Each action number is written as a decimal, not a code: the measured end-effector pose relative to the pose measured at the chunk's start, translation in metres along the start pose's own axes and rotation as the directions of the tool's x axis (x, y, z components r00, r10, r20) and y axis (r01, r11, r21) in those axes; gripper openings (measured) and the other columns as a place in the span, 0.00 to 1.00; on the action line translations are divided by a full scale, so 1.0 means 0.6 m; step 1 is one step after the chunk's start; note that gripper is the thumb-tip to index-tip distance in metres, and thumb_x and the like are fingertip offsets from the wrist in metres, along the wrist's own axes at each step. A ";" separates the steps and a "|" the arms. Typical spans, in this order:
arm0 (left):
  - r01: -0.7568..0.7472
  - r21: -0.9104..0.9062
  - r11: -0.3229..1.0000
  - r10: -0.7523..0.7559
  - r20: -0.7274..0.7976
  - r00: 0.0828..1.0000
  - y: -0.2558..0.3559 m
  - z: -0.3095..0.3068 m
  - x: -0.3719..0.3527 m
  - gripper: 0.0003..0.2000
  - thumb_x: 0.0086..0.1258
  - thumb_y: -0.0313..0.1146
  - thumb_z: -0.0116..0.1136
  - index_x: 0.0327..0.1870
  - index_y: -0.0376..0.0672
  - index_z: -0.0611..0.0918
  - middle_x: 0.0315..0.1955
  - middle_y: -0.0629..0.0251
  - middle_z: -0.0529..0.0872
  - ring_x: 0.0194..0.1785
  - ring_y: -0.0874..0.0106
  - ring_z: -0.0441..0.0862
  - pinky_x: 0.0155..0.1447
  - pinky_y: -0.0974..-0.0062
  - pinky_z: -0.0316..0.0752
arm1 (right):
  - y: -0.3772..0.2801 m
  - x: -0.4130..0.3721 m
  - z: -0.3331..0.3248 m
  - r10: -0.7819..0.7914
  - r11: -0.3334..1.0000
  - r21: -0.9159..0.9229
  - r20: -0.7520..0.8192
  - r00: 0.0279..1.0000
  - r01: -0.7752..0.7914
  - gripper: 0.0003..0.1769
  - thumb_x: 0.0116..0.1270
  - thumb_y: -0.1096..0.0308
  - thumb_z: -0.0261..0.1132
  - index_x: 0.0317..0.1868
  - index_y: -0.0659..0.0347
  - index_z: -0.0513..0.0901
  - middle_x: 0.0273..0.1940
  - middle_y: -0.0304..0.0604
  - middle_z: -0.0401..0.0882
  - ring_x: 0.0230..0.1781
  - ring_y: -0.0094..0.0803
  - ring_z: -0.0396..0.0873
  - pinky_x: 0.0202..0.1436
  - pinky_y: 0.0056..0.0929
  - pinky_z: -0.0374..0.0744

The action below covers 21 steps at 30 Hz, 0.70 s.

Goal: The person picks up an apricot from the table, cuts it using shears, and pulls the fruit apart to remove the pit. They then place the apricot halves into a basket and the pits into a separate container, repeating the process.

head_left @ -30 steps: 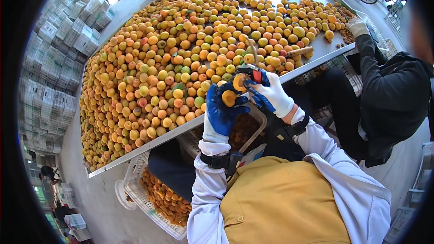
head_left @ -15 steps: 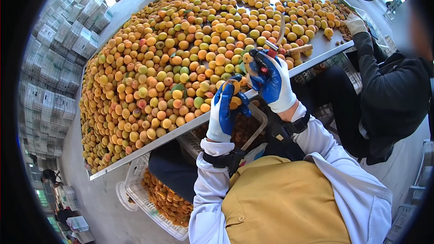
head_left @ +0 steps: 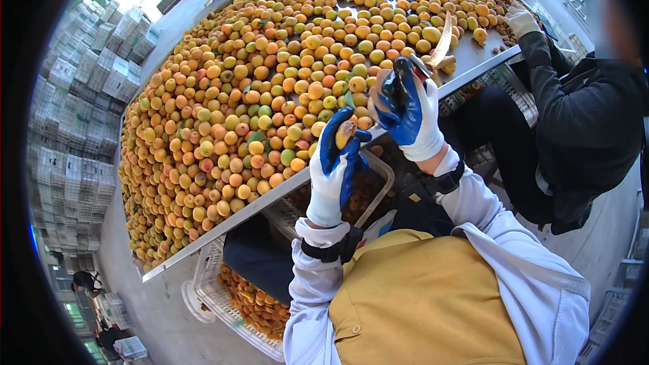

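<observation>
My left hand (head_left: 332, 167), in a blue-coated white glove, is closed around a piece of apricot (head_left: 345, 135) with a brownish patch on it. To its right and slightly higher, my right hand (head_left: 410, 111), gloved alike, is closed on a knife with a curved blade (head_left: 443, 39) pointing up and away over the table. Only a bit of red and metal shows at the knife's grip; its thumb side is smeared by motion. Both hands are above the near edge of the metal table (head_left: 473, 71), beside a large heap of apricots (head_left: 223, 115).
Below the table edge, a white crate (head_left: 236, 324) holds orange apricot pieces; another crate (head_left: 385, 192) is under my hands. A co-worker in dark clothes (head_left: 588, 135) sits at the right, a gloved hand on the table. Stacked crates (head_left: 74, 162) stand at the left.
My left hand has turned more open toward me, showing the brownish patch on the apricot piece. The knife's blade has swung right, away from my left hand. The view has shifted slightly.
</observation>
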State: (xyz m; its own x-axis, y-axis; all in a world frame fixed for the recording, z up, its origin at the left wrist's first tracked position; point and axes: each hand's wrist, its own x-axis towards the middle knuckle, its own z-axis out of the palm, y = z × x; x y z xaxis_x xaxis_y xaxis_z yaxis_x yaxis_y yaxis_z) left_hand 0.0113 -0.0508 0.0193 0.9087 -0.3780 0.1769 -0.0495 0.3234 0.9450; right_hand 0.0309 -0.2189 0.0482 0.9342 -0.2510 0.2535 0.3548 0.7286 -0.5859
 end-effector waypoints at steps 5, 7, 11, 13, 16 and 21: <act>-0.101 0.084 0.991 0.103 -0.023 0.994 0.015 -0.013 -0.003 0.24 0.77 0.26 0.54 0.73 0.36 0.68 0.52 0.59 0.84 0.32 0.83 0.75 0.37 0.85 0.71 | -0.033 0.014 -0.039 -0.055 0.393 -0.900 0.182 0.982 0.189 0.12 0.72 0.65 0.65 0.46 0.68 0.84 0.27 0.39 0.82 0.31 0.20 0.82 0.31 0.24 0.77; -0.104 0.054 0.993 0.105 -0.022 0.994 0.015 -0.019 -0.006 0.24 0.78 0.26 0.53 0.74 0.38 0.68 0.57 0.58 0.83 0.32 0.82 0.74 0.38 0.84 0.72 | -0.014 0.025 -0.058 -0.023 0.126 -0.978 0.163 0.986 0.164 0.18 0.67 0.58 0.71 0.40 0.67 0.81 0.27 0.50 0.84 0.29 0.46 0.85 0.36 0.36 0.80; -0.012 0.072 0.997 0.021 -0.119 0.993 0.020 -0.024 -0.015 0.24 0.79 0.32 0.54 0.73 0.40 0.69 0.60 0.56 0.82 0.31 0.81 0.77 0.38 0.82 0.75 | 0.006 0.033 -0.105 0.138 -0.287 -0.944 0.126 0.982 0.161 0.19 0.65 0.58 0.71 0.44 0.67 0.80 0.38 0.57 0.83 0.40 0.53 0.84 0.45 0.42 0.82; 0.015 0.077 0.997 -0.003 -0.156 0.988 0.012 -0.031 -0.021 0.23 0.79 0.34 0.54 0.72 0.41 0.70 0.57 0.54 0.84 0.30 0.80 0.77 0.36 0.82 0.75 | 0.018 0.039 -0.114 0.180 -0.384 -0.905 0.124 0.976 0.186 0.19 0.64 0.58 0.70 0.44 0.67 0.80 0.41 0.58 0.83 0.43 0.56 0.84 0.46 0.45 0.82; 0.072 0.078 0.994 -0.055 -0.202 0.978 0.015 -0.031 -0.025 0.21 0.80 0.37 0.53 0.69 0.39 0.72 0.49 0.48 0.86 0.31 0.78 0.80 0.33 0.82 0.75 | 0.031 0.047 -0.122 0.304 -0.508 -0.807 0.161 0.939 0.302 0.15 0.66 0.59 0.64 0.46 0.60 0.83 0.45 0.51 0.84 0.48 0.49 0.83 0.51 0.46 0.81; 0.117 -0.054 0.992 -0.128 -0.271 0.954 0.005 -0.035 -0.027 0.20 0.81 0.41 0.52 0.67 0.40 0.74 0.34 0.58 0.86 0.25 0.76 0.78 0.29 0.81 0.74 | 0.043 0.051 -0.129 0.307 -0.580 -0.727 0.224 0.925 0.368 0.13 0.66 0.59 0.64 0.45 0.57 0.84 0.43 0.47 0.85 0.47 0.47 0.83 0.52 0.44 0.78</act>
State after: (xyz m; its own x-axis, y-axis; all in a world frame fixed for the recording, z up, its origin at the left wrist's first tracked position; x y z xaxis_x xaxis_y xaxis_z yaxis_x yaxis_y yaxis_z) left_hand 0.0050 -0.0256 0.0138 0.9857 -0.1665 -0.0264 0.0798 0.3231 0.9430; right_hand 0.0717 -0.2572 -0.0186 0.9647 0.1343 0.2266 0.1659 -0.9780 -0.1266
